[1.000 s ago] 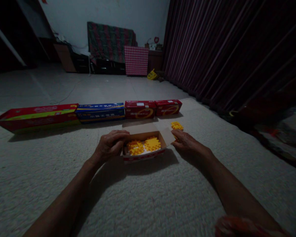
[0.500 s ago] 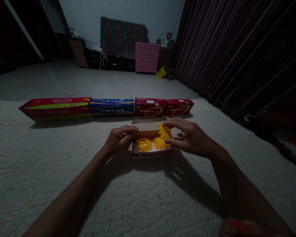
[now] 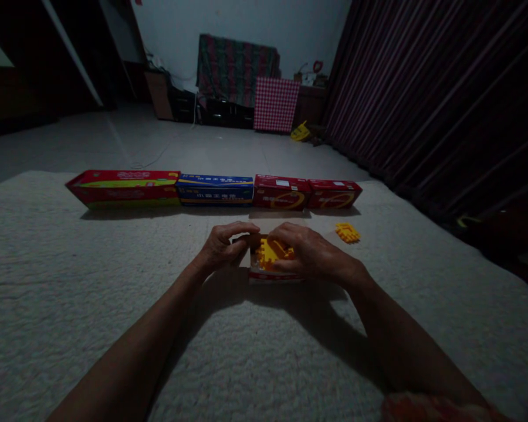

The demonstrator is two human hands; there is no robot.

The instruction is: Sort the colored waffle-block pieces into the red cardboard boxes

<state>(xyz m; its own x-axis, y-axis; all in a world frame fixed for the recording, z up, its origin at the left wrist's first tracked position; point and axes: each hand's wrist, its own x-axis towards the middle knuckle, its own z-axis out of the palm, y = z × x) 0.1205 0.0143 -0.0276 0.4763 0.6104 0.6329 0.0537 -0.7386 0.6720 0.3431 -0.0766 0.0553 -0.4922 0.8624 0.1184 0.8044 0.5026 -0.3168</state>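
A small open cardboard box (image 3: 270, 276) with a red and white front stands on the pale mat. My left hand (image 3: 223, 246) pinches its left edge between thumb and fingers. Over the box's right part, my right hand (image 3: 312, 252) is closed on a yellow toothed plastic piece (image 3: 267, 253). Other yellow bits show under its fingers, partly hidden by the hand. Another yellow toothed piece (image 3: 347, 232) lies on the mat to the right of the box.
Behind the open box runs a row of cartons: a long red and yellow one (image 3: 129, 190), a blue one (image 3: 215, 191) and two dark red ones (image 3: 283, 192). A dark striped curtain (image 3: 422, 88) hangs on the right. A checked cloth (image 3: 276, 104) covers something at the back wall.
The yellow piece my right hand held above the box is out of that hand; one now lies on the mat to the right. My right hand is back over the box, gripping a yellow piece.
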